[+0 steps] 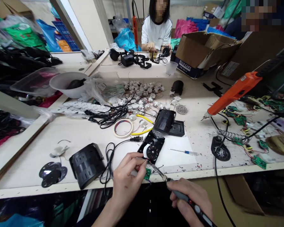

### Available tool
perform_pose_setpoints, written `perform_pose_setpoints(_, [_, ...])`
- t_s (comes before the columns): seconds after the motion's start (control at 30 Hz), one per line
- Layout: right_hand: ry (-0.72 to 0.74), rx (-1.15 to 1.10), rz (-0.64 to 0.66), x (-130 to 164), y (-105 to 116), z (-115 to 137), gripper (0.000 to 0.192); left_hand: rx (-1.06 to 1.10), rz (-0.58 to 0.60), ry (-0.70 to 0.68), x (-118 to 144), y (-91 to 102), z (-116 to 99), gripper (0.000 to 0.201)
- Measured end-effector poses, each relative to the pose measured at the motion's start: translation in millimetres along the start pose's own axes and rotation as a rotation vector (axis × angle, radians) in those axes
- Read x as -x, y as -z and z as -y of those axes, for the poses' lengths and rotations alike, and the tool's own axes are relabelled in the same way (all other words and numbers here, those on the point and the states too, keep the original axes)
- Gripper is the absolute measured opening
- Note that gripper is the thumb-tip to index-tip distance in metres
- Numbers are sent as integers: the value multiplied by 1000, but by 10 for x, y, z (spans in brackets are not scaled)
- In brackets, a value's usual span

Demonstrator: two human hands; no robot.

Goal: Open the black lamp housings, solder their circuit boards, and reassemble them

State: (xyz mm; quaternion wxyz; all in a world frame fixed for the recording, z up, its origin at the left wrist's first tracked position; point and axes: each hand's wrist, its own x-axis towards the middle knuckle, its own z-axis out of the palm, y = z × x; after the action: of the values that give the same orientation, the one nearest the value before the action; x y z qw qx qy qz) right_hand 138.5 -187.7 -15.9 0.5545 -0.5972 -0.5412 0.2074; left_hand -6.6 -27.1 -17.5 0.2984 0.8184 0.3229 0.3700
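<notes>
My right hand (191,198) grips a soldering iron (180,194), its metal tip slanting up and left to my left fingertips. My left hand (130,172) is closed in a pinch on what looks like a thin wire, mostly hidden by the fingers. Just beyond that pinch lies a black plastic housing part (158,145) carrying a round dark disc (152,152) and a white piece. A small green circuit board (147,173) shows beside my left fingers, at the table's front edge. A black cable (110,154) with a plug runs left of the housing part.
Black casings (87,165) (164,121) stand nearby. A blue-handled screwdriver (186,152) lies on white paper. Masking tape (123,128) sits behind. An orange electric screwdriver (234,93) hangs at right above circuit boards. Across the table, a person (156,31) handles black parts.
</notes>
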Motion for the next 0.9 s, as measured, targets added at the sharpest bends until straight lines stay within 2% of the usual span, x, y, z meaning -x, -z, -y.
perform_pose_setpoints(0.2, [-15,-13,18,-12,-38,-1,27,-5,7,-19,14,7,-2,17])
perform_pose_setpoints(0.33, [55,-3,7,-2,-33,-11,27,-30,18,-56,33,16,-8,17])
perform_pose_setpoints(0.43, [16,54,-3,30,-16,5,27,-22,28,-90,41,13,-3,17])
perform_pose_setpoints(0.57, [32,96,51,74,-41,31,31,-5,50,-85,42,18,11,17])
perform_pose_setpoints(0.77, [115,84,-82,112,-236,-24,31,-4,67,-84,39,32,35,15])
perform_pose_setpoints(0.9, [90,89,-96,140,-249,-12,30,9,67,-95,44,25,57,14])
